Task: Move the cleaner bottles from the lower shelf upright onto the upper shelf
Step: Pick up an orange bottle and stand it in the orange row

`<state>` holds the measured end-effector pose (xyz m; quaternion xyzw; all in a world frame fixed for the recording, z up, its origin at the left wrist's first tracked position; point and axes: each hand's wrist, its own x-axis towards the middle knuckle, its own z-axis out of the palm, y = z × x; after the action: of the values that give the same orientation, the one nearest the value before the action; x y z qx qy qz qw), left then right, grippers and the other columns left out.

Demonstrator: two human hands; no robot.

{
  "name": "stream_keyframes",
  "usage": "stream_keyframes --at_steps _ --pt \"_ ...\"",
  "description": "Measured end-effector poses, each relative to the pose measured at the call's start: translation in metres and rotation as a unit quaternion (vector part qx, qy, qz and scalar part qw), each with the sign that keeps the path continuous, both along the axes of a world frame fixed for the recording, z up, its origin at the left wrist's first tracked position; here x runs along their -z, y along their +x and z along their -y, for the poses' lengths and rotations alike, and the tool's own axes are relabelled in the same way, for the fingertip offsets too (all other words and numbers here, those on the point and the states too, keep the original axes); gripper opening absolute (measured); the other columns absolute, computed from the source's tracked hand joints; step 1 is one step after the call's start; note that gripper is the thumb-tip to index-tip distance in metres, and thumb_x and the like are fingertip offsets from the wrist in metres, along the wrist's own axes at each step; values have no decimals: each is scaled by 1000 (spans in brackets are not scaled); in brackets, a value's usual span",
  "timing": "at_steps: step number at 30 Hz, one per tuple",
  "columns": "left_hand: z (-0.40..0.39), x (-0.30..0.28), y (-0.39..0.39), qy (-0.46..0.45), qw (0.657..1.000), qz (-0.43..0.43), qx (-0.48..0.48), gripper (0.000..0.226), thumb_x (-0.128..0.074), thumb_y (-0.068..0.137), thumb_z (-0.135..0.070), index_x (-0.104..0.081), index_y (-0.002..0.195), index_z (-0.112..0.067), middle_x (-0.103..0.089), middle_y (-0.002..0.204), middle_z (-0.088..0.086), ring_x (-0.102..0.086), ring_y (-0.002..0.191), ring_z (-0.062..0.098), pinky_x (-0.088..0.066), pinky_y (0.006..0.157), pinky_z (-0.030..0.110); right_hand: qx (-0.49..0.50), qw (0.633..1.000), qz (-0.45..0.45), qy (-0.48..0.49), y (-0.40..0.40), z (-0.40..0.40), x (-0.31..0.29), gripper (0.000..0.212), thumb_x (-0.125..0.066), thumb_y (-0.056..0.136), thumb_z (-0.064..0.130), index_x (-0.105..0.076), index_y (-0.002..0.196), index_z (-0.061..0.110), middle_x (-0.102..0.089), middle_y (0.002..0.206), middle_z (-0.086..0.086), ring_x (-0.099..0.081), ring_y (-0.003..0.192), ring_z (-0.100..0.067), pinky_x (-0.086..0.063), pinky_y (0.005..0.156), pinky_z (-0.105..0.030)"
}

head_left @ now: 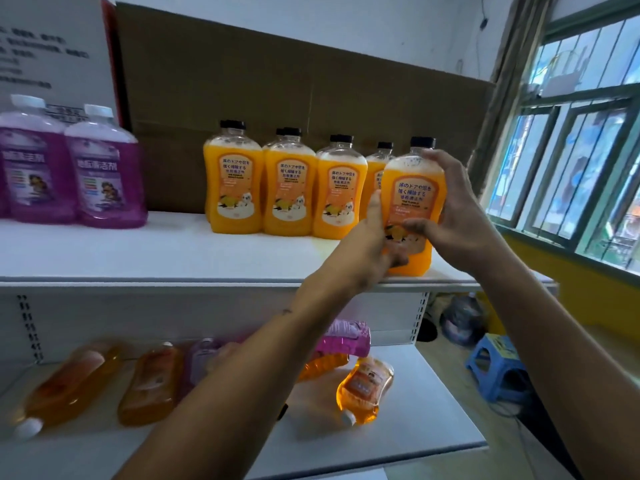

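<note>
White upper shelf [173,258]: smooth, flat-sided orange bottle [412,188].

both hands [374,244] [450,216] raised together, fingers curled (arms extended).

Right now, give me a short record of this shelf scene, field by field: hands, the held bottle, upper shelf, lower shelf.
left hand: grips the held bottle's lower left side
right hand: wraps its right side
held bottle: orange, black cap, upright, at the upper shelf's front edge
upper shelf: standing orange bottles, purple bottles at left
lower shelf: lying bottles, orange and pink, on their sides
</note>
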<state>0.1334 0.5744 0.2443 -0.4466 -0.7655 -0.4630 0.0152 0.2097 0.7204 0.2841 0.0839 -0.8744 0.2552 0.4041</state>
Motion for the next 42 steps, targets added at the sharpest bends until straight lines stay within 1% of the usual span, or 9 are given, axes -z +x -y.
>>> stream_keyframes --at_steps 5,9,19,25,29,32,36,39,42 --pt "-2 5 -2 -66 996 -34 -56 83 -66 94 -27 -12 156 -19 -44 150 5 -48 133 27 -45 108 42 56 998 -10 33 -17 -14 6 91 -77 82 11 -22 144 48 -24 151 4 -37 134 -31 -47 102 -56" --pt "-8 13 -2 -116 984 -77 -113 77 -61 96 -36 -17 155 -16 -45 150 7 -48 132 30 -46 106 44 77 997 -20 24 -29 -19 10 90 -76 84 8 -22 149 39 -20 154 0 -33 138 -30 -49 103 -53" --pt "-4 10 0 -115 980 -87 -135 58 -55 99 -35 -33 148 -15 -51 144 10 -53 126 28 -46 98 39 109 994 8 -22 -77 -18 1 89 -69 85 -5 -22 151 32 -20 156 -8 -38 135 -28 -51 100 -38" --pt "-3 7 2 -108 981 -87 -138 51 -50 101 -33 -35 146 -13 -58 133 11 -57 118 27 -48 94 37 124 992 9 -26 -96 -25 6 88 -66 87 -5 -20 152 33 -13 162 -7 -34 141 -31 -46 108 -45" --pt "0 3 3 -108 983 -76 -124 51 -52 100 -33 -38 145 -12 -59 129 12 -58 115 27 -50 93 38 126 992 9 -31 -101 -29 7 92 -65 86 -7 -20 153 36 -6 165 -8 -28 145 -30 -40 103 -31" --pt "10 -2 9 -69 989 -71 -110 49 -52 100 -30 -44 143 -8 -57 136 14 -54 122 28 -46 96 36 126 991 28 -20 -96 -28 8 98 -64 85 -10 -17 154 41 -2 166 -8 -24 147 -29 -35 95 -25" --pt "26 1 24 42 990 -73 -114 41 -52 101 -22 -51 139 -6 -53 142 12 -46 133 25 -39 106 34 161 984 71 -17 -79 -31 6 100 -65 90 0 0 157 38 4 167 -8 -7 152 -33 -26 114 -41" --pt "56 21 49 130 979 -116 -108 35 -53 100 -17 -56 134 -8 -55 139 9 -45 132 20 -39 108 34 101 993 40 -37 -48 -5 6 83 -63 93 8 -16 156 36 -20 163 -7 -26 149 -28 -33 117 -52" --pt "94 56 73 207 963 -111 -130 34 -52 98 -16 -57 132 -10 -58 135 5 -50 127 14 -42 105 27 -20 997 -1 -77 -3 41 34 66 -60 96 14 -31 150 35 -38 155 2 -41 139 -19 -46 104 -30"
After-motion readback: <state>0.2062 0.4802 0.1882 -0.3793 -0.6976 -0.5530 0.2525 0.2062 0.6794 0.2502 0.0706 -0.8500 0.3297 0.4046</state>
